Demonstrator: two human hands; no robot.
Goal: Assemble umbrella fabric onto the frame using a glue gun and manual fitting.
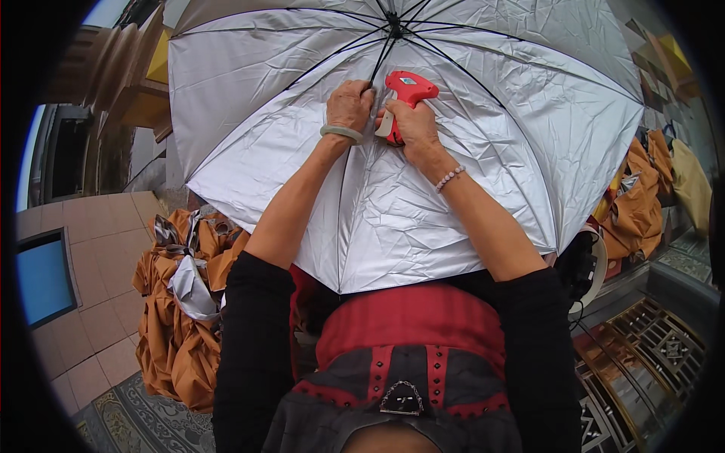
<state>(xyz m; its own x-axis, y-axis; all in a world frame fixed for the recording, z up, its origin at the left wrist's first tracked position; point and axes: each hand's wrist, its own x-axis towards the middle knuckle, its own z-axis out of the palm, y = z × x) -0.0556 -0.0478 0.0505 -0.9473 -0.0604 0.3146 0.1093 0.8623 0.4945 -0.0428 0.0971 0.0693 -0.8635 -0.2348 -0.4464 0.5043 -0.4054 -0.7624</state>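
- Head view: the open umbrella point(393, 196), silver inside, fills the upper middle; its lower edge hangs over the person's lap.
- Left hand point(350, 104) pinches a black rib near the hub.
- Right hand point(411, 128) grips the red tagging gun point(405, 94), just beside the left.
- Folded brown umbrellas point(177, 325) crowd the floor on the left; more point(638, 204) lie right.

Silver umbrella point(423, 211) open; red tagging gun point(406, 92) against rib.
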